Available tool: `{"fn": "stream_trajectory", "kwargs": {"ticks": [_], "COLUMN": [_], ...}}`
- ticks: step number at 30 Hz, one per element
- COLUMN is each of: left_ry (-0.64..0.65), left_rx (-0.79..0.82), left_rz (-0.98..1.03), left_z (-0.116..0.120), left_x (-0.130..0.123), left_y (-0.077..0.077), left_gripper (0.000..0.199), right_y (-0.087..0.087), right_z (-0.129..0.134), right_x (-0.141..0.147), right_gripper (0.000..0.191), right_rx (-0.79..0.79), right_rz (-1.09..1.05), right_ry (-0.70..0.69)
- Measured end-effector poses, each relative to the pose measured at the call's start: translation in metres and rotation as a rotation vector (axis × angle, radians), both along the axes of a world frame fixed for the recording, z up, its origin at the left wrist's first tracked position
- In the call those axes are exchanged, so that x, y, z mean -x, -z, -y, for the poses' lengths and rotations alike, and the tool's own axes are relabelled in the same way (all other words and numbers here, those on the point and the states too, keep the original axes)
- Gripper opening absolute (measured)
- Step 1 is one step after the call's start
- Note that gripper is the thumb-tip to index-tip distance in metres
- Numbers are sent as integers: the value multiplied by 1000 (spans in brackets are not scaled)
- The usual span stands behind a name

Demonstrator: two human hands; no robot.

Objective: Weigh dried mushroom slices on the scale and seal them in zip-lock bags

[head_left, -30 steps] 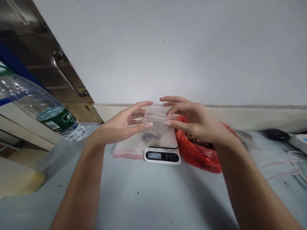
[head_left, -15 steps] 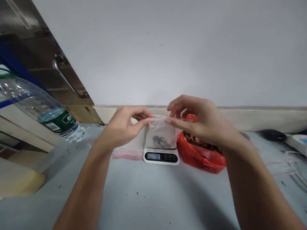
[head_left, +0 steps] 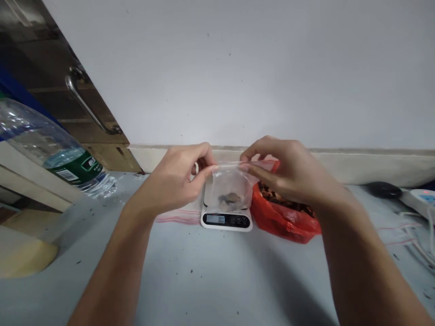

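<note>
Between the pinching fingertips of the left hand [head_left: 178, 176] and right hand [head_left: 288, 170], a clear bag [head_left: 227, 183] of brown pieces [head_left: 231, 198] is held by its top edge over a white scale [head_left: 226, 226]. Right of the scale sits a red bag [head_left: 285, 224] of brown chunks [head_left: 273, 196]; left lie flat bags [head_left: 178, 216], a bottle [head_left: 76, 165] beyond.

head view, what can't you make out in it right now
All in the head view:
- Red bag: far side, covered by the right hand.
- Contents of the clear bag: blurred by cloudy plastic.
- Bottle: top, cut off by the left edge.
- Scale: button marks, too small.
</note>
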State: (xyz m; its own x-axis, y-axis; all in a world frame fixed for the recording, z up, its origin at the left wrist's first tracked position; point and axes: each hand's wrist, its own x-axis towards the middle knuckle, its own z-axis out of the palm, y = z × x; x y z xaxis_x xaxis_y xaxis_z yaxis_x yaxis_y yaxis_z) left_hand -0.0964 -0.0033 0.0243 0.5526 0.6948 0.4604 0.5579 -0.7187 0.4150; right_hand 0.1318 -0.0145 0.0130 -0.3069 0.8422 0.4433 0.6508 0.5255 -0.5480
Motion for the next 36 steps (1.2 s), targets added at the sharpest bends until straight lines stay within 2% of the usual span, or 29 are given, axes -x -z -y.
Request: {"fn": "stream_trajectory", "kwargs": {"ticks": [3,8,15,19,22,25,27,28,30,32,34,36], "left_ry": [-37,-23,0,-39,-44,8,36,46,72,143,246,321], "left_rx": [-3,8,35,-25,-164,-294,-326,-325,-311,-298,-255,-161], "left_rz": [-9,-23,-77,-38,-8,24,69,92,138,176,154,23], "left_z": [-3,-7,-6,-5,-1,6,12,16,23,28,30,30], "left_x": [6,8,7,7,0,-18,-34,-42,-58,-71,-84,-96], "left_y": [0,1,-1,-2,-1,3,6,8,12,17,27,41], "left_gripper": [16,14,13,13,14,17,20,22,28,30,28,27], "right_y": [1,3,2,-4,-9,-13,-15,-15,-16,-16,-11,1], "right_z": [-4,-8,-6,-1,5,10,12,14,19,26,35,44], "right_x": [-13,-28,-35,-35,-31,-25,-26,-29,-44,-67,-96,-128], "right_gripper": [17,15,22,26,18,33,30,27,23,25,28,34], "right_rx": [30,41,60,112,151,233,277,289,299,240,73,-122], "right_rz": [20,67,117,135,139,139,132,119,67,-16,-71,-11], "right_ry": [53,103,168,190,89,-149,-257,-267,-204,-78,92,279]}}
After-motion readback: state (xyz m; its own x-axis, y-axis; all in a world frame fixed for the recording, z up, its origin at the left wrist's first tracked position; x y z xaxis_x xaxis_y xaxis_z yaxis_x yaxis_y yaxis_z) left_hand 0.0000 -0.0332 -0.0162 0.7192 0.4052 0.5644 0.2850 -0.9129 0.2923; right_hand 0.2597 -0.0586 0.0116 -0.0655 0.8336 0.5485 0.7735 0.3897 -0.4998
